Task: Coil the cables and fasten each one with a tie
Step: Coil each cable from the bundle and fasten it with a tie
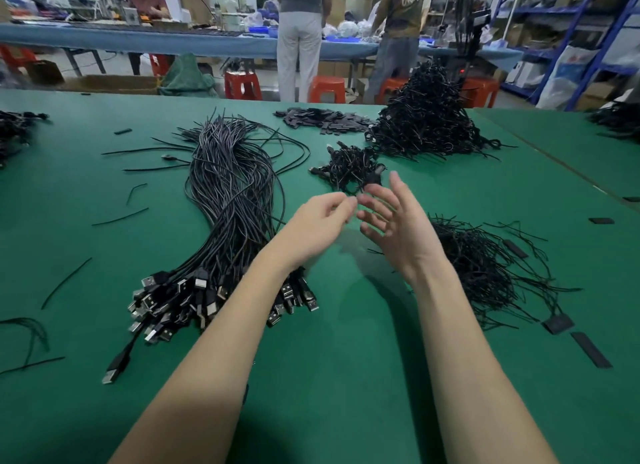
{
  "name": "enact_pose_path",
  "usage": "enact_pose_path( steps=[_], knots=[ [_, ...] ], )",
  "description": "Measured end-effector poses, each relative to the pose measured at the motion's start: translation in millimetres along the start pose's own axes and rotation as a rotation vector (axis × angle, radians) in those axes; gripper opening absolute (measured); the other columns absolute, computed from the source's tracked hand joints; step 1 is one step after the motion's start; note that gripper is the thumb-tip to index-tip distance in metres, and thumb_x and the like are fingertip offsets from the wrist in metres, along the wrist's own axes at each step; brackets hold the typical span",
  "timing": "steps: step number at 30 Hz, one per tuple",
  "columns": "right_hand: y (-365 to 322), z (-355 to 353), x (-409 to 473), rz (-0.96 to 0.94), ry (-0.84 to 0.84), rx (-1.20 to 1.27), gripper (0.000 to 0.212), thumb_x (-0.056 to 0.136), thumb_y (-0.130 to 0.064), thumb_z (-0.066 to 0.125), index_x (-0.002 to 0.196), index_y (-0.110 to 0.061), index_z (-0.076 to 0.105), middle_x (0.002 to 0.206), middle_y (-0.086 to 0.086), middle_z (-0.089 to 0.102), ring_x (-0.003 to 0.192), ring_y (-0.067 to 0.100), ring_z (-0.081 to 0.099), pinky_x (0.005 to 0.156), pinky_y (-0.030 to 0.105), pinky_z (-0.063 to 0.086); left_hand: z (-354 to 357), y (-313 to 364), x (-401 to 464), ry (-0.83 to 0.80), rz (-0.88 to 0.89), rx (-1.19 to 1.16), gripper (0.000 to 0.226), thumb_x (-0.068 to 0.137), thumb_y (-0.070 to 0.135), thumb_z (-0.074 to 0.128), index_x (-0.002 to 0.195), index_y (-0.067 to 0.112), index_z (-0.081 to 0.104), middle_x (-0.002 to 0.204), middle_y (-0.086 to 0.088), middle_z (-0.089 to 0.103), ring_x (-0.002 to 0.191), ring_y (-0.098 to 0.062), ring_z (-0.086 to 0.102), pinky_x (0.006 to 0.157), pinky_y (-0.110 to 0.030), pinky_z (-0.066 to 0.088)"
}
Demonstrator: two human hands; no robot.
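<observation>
Right now both hands hang over the green table (346,377) with nothing in them. The left hand (317,223) has its fingers loosely curled, tips drawn toward the thumb, but I can see no cable or tie between them. The right hand (394,221) is spread wide, fingers straight and fanned, palm turned toward the left hand; the two sets of fingertips come close without touching.

Just beyond the fingertips lies a small heap of coiled cables (349,167), black and knotty. Farther past it rises one tall cone-shaped pile of finished coils (424,124), matte black and bristly with loose ends. To the left of the left hand stretches one long bundle of uncoiled cables (228,200), glossy black cords lying side by side, their flat metal USB plugs (194,301) bunched under the left forearm; too many to count. Right of the right hand sits a tangled mass of thin wire ties (485,266), hair-fine and springy. A flat scatter of small black rectangular strips (325,119) lies well beyond the hands. In the background, three orange plastic stools (327,89) stand near people.
</observation>
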State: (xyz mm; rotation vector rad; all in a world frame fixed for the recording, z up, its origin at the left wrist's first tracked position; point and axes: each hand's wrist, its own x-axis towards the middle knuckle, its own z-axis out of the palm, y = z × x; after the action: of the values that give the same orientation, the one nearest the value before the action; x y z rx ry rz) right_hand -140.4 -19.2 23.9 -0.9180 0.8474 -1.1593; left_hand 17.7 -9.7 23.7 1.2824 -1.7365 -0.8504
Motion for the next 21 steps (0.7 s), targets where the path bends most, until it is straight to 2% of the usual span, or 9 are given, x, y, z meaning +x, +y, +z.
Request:
enact_pose_path(
  steps=[3, 6, 8, 10, 12, 14, 16, 19, 21],
  knots=[
    [14.2, 4.8, 0.8, 0.006, -0.108, -0.097, 0.071, 0.103, -0.066, 0.02, 0.128, -0.016, 0.064, 0.118, 0.001, 0.074, 0.113, 0.019, 0.066, 0.096, 0.037, 0.048, 6.7, 16.0, 1.1, -0.091, -0.144, -0.836, 0.037, 0.109, 0.032, 0.035, 0.077, 0.016, 0.047, 0.048, 0.011, 0.028, 0.044, -0.008, 0.025, 0.049, -0.021, 0.032],
    [21.9, 17.5, -2.2, 0.003, -0.233, -0.167, 0.072, 0.104, -0.064, 0.015, 0.109, -0.027, 0.076, 0.118, -0.003, 0.075, 0.115, 0.012, 0.068, 0.093, 0.033, 0.052, 6.6, 23.5, 1.4, -0.187, -0.213, -1.342, 0.038, 0.108, 0.035, 0.034, 0.081, 0.014, 0.049, 0.054, 0.009, 0.03, 0.048, -0.009, 0.03, 0.053, -0.022, 0.036],
    [22.8, 21.9, -4.3, 0.004, -0.276, -0.233, 0.067, 0.103, -0.064, 0.019, 0.114, -0.026, 0.074, 0.108, 0.007, 0.077, 0.103, 0.018, 0.073, 0.09, 0.031, 0.054, 1.8, 22.2, 2.6, -0.122, -0.251, -1.447, 0.04, 0.108, 0.037, 0.033, 0.078, 0.016, 0.048, 0.055, 0.008, 0.03, 0.049, -0.01, 0.03, 0.056, -0.023, 0.033],
    [19.4, 18.0, -7.8, 0.048, -0.292, -0.347, 0.069, 0.097, -0.069, 0.026, 0.122, -0.018, 0.065, 0.078, 0.017, 0.073, 0.091, 0.03, 0.075, 0.096, 0.036, 0.049, -8.6, 16.8, 3.5, 0.013, -0.295, -1.496, 0.042, 0.108, 0.037, 0.033, 0.074, 0.018, 0.046, 0.053, 0.009, 0.028, 0.048, -0.009, 0.028, 0.056, -0.022, 0.029],
    [9.0, 7.0, -10.6, 0.095, -0.299, -0.405, 0.063, 0.097, -0.066, 0.033, 0.124, -0.017, 0.062, 0.06, 0.01, 0.064, 0.077, 0.031, 0.074, 0.09, 0.037, 0.05, -20.1, 8.0, 4.4, 0.146, -0.355, -1.577, 0.043, 0.108, 0.034, 0.033, 0.069, 0.019, 0.043, 0.051, 0.009, 0.025, 0.046, -0.009, 0.023, 0.054, -0.022, 0.025],
    [-3.7, -5.1, -14.3, 0.115, -0.372, -0.363, 0.05, 0.098, -0.056, 0.047, 0.13, -0.021, 0.062, 0.057, 0.001, 0.059, 0.055, 0.02, 0.063, 0.073, 0.035, 0.057, -28.8, 0.6, 4.5, 0.237, -0.383, -1.66, 0.041, 0.107, 0.024, 0.035, 0.066, 0.019, 0.039, 0.049, 0.008, 0.022, 0.044, -0.01, 0.02, 0.051, -0.021, 0.024],
    [-12.0, -15.6, -19.8, 0.142, -0.472, -0.266, 0.044, 0.096, -0.038, 0.059, 0.136, -0.021, 0.06, 0.055, -0.004, 0.051, 0.046, 0.011, 0.048, 0.057, 0.027, 0.055, -34.3, -2.3, 3.2, 0.27, -0.365, -1.704, 0.042, 0.104, 0.016, 0.035, 0.062, 0.019, 0.037, 0.048, 0.008, 0.021, 0.042, -0.01, 0.019, 0.045, -0.022, 0.025],
    [-11.0, -32.2, -25.9, 0.22, -0.559, -0.257, 0.042, 0.093, -0.024, 0.057, 0.134, -0.017, 0.061, 0.052, -0.007, 0.043, 0.041, 0.004, 0.037, 0.046, 0.019, 0.049, -38.6, 0.0, -0.5, 0.216, -0.284, -1.71, 0.045, 0.105, 0.019, 0.034, 0.06, 0.02, 0.035, 0.047, 0.008, 0.018, 0.043, -0.01, 0.012, 0.04, -0.021, 0.02],
    [-6.3, -37.2, -23.6, 0.292, -0.483, -0.328, 0.033, 0.095, -0.02, 0.063, 0.127, -0.015, 0.063, 0.056, -0.007, 0.045, 0.04, 0.001, 0.032, 0.042, 0.015, 0.042, -41.1, 1.9, -3.9, 0.144, -0.218, -1.626, 0.047, 0.104, 0.024, 0.037, 0.057, 0.022, 0.031, 0.046, 0.008, 0.014, 0.044, -0.011, 0.006, 0.038, -0.022, 0.014]
  ],
)
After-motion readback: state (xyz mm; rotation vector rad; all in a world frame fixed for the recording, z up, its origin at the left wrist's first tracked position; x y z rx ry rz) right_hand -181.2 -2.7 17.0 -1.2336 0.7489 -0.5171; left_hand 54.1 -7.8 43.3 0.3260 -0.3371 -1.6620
